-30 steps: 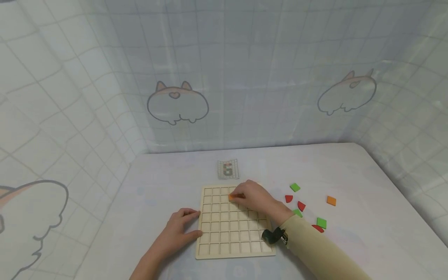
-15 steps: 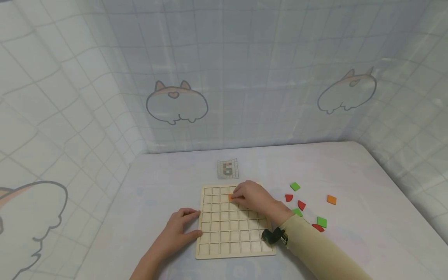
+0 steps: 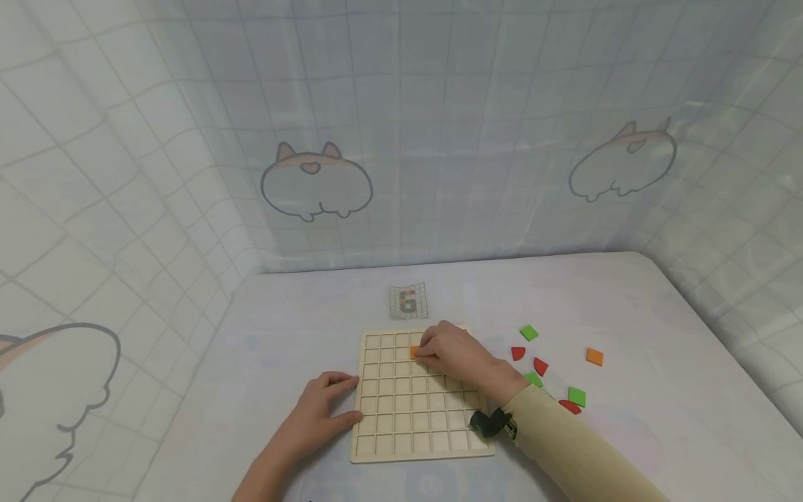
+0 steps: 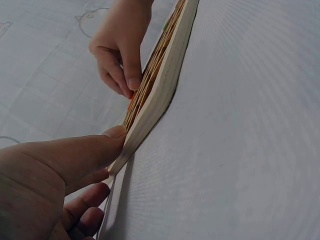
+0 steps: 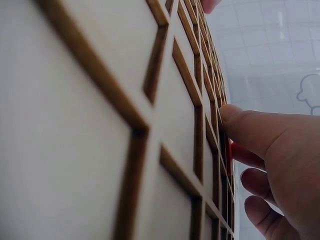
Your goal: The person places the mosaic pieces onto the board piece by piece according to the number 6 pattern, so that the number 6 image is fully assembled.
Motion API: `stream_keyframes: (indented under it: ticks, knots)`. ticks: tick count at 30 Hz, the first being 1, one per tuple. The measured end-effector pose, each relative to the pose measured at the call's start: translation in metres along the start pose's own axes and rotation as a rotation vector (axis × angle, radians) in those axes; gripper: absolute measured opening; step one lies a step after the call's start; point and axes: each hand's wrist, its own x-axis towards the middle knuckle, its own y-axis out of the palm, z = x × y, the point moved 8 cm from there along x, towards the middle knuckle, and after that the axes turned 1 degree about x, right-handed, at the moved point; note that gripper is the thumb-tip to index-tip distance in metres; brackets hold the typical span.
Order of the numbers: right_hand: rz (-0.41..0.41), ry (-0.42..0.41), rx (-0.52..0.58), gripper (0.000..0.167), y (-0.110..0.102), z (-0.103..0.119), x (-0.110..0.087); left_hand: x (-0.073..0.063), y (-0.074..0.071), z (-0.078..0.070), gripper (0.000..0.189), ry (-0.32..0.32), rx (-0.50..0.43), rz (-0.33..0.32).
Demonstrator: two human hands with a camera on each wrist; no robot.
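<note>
A pale wooden grid board [image 3: 402, 424] lies on the table in the head view. My left hand [image 3: 323, 410] rests at its left edge, thumb and a fingertip touching the rim; the left wrist view shows the thumb [image 4: 114, 134] against the edge. My right hand [image 3: 454, 352] reaches over the board's upper part, its fingertips pinching at an orange square tile [image 3: 414, 353] in a cell near the top. A bit of red [image 5: 230, 157] shows by the right fingers in the right wrist view; its shape is hidden. The right hand covers the cells beneath it.
Right of the board lie green square tiles [image 3: 577, 397], red quarter-round pieces [image 3: 518, 353] and another orange tile [image 3: 594, 357]. A small printed pattern card [image 3: 408, 302] lies behind the board. A dark wrist strap device [image 3: 489, 422] hangs over the board's right edge.
My right fingertips have shifted slightly right, so more of the orange tile shows, flat in its cell. The left hand stays in place at the board's edge.
</note>
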Motion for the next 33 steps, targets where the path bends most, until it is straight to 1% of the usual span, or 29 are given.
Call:
stream_keyframes:
  ticks: [5, 11, 20, 25, 28, 33]
  knots:
    - [-0.006, 0.008, 0.018, 0.010, 0.001, -0.002, -0.001, 0.001, 0.000, 0.000, 0.063, -0.003, -0.001, 0.001]
    - [0.009, 0.006, 0.053, 0.012, 0.001, -0.005, -0.002, 0.000, 0.000, 0.000, 0.063, 0.005, -0.009, -0.001]
    - [0.019, 0.021, 0.078, 0.024, -0.004, -0.008, -0.003, 0.002, 0.001, 0.003, 0.064, 0.004, -0.003, -0.004]
    - [0.014, 0.068, 0.134, 0.029, -0.011, -0.016, -0.008, 0.002, 0.001, 0.002, 0.065, -0.004, -0.002, -0.002]
    - [0.005, 0.135, 0.160, 0.031, -0.017, -0.024, -0.014, 0.002, 0.001, 0.001, 0.064, -0.008, -0.001, 0.000]
    - [-0.016, 0.220, 0.157, 0.030, -0.026, -0.039, -0.026, 0.003, 0.001, 0.001, 0.065, -0.016, -0.003, 0.005]
